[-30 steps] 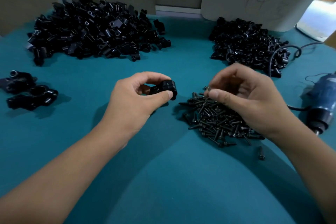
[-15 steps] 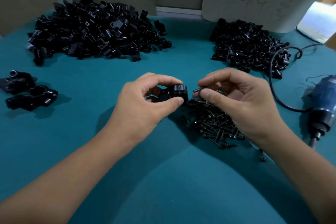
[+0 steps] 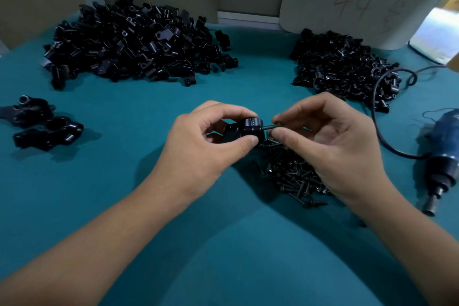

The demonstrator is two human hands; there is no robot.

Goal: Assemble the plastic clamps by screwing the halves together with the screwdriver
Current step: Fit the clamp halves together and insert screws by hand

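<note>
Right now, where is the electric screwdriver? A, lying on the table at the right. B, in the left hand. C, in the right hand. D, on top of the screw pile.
A: the screwdriver lies on the table, while the right hand pinches a screw.

The counter [image 3: 149, 206] wears a matt teal cloth, smooth and felt-like. The clamp [image 3: 244, 129] looks like black plastic with a soft sheen at its edges; the heaps at 11 o'clock [image 3: 134, 45] and 1 o'clock [image 3: 342, 67] look the same, with glossy glints. The screw [image 3: 269, 127] and the screw pile [image 3: 295, 176] look like dark, dull metal. The screwdriver [image 3: 444, 154] at 3 o'clock has a blue, slightly shiny body and a dark metal-looking tip. Its cable [image 3: 377, 117] is matt black.
</note>
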